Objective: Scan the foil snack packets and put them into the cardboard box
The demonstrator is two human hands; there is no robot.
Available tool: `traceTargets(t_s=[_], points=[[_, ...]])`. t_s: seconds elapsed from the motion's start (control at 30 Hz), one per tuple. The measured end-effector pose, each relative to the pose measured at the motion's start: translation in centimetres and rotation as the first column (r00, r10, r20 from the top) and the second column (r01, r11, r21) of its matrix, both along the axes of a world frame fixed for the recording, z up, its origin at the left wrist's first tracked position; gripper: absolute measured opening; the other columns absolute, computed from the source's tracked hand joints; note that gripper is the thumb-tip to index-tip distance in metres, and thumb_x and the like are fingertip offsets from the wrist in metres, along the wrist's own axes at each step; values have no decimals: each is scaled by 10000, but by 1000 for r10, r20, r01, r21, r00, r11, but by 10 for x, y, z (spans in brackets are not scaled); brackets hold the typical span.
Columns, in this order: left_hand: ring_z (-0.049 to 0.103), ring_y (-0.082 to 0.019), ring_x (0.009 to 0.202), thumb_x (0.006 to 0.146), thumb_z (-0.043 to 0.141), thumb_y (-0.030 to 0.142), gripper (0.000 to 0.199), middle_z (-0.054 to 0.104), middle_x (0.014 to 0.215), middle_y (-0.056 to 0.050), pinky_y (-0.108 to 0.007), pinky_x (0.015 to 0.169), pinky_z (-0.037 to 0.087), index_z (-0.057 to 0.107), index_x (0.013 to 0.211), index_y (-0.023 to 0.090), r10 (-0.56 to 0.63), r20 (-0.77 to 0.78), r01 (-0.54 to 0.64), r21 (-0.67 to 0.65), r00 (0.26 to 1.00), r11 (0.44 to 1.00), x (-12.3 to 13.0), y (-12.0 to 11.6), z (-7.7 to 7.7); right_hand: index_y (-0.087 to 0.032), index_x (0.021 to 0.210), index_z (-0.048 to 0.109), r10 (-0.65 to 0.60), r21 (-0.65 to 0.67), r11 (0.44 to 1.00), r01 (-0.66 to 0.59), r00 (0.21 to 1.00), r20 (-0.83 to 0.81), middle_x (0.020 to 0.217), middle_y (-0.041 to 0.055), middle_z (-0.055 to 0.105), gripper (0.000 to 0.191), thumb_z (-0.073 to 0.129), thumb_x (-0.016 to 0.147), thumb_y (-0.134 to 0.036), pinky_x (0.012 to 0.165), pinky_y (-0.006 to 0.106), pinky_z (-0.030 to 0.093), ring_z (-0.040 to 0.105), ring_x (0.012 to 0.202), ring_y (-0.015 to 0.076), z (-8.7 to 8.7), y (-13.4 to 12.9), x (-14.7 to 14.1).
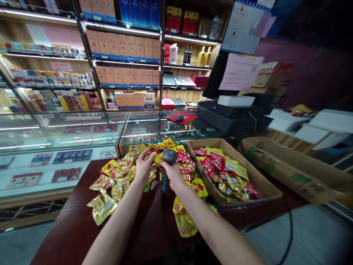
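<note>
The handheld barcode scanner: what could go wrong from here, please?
The right hand holds the handheld barcode scanner above loose gold foil packets; a slip could drop it on them or the glass display case. Packets beside the cardboard box could get mixed with those inside.

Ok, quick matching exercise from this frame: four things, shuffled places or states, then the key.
Things:
1. Right hand
2. Left hand
3. Cardboard box
4. Red mat

States:
A. Spread open over loose gold packets
B. On a glass display case
C. Gripping a handheld barcode scanner
D. Filled with red and gold packets

Pairs: 1-C, 2-A, 3-D, 4-B
</note>
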State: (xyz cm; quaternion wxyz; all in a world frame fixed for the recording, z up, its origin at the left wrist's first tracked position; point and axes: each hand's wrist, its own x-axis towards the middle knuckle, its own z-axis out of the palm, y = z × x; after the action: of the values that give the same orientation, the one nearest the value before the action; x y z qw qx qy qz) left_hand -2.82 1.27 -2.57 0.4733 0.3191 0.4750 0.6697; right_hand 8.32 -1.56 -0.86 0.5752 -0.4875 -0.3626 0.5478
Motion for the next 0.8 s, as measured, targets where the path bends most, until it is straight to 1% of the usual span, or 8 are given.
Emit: traceTargets(t_s=[0.1,0.2,0.3,0.4,0.5,0.6,0.67,0.8], points=[[652,-146,878,651,717,117,548,587,1215,-111,-225,719,525,561,1172,181,-22,91,20,33,996,999,15,7,-6,-183,764,604,-49,-11,999,49,998,-49,756,5,671,207,682,584,-249,662,238,488,628,764,165,-5,-7,11],[652,-128,849,647,671,61,556,624,1146,-95,-215,723,514,548,1179,168,-105,143,101,31,984,994,13,11,-4,-190,766,591,-34,-82,996,21,987,-157,750,0,657,230,693,570,-250,625,256,506,636,740,168,-7,-4,27],[646,-96,756,620,685,50,571,660,980,-56,-196,695,502,552,1166,155,-166,150,171,-15,975,985,2,13,3,-173,689,590,-63,-89,994,56,995,-75,625,-22,608,191,709,550,-229,588,254,490,599,619,142,-8,1,42],[629,-78,687,595,727,74,584,645,840,-12,-188,667,492,569,1150,164,-237,87,241,-51,968,969,-8,14,11,-162,666,602,-73,-57,996,75,997,22,581,-32,596,203,735,525,-221,587,246,467,559,559,118,-8,5,48],[619,-74,680,590,745,89,571,635,812,-4,-182,657,491,587,1133,169,-306,40,308,-68,951,949,-11,13,16,-159,729,627,5,-88,996,-6,1000,-13,607,-26,625,277,763,510,-260,610,260,469,581,583,132,-7,7,45],[603,-56,654,589,752,83,557,634,805,2,-155,628,486,603,1119,173,-355,62,358,-63,933,931,-12,12,18,-150,770,641,25,-103,994,-28,999,-23,657,-10,659,330,773,480,-239,653,270,478,616,646,154,-10,11,39],[611,-65,664,598,768,114,545,650,833,-13,-162,626,498,611,1117,174,-403,74,408,-72,912,910,-14,12,18,-144,789,644,35,-115,993,-39,999,-37,694,4,678,344,761,473,-215,656,273,483,628,660,163,-13,14,38],[646,-155,764,597,809,254,468,674,941,-83,-261,654,556,654,1026,147,-553,39,551,-181,832,815,-19,13,13,-143,748,638,46,-119,992,-47,999,-11,656,-3,668,284,733,484,-188,620,260,481,623,621,153,-20,19,38]])
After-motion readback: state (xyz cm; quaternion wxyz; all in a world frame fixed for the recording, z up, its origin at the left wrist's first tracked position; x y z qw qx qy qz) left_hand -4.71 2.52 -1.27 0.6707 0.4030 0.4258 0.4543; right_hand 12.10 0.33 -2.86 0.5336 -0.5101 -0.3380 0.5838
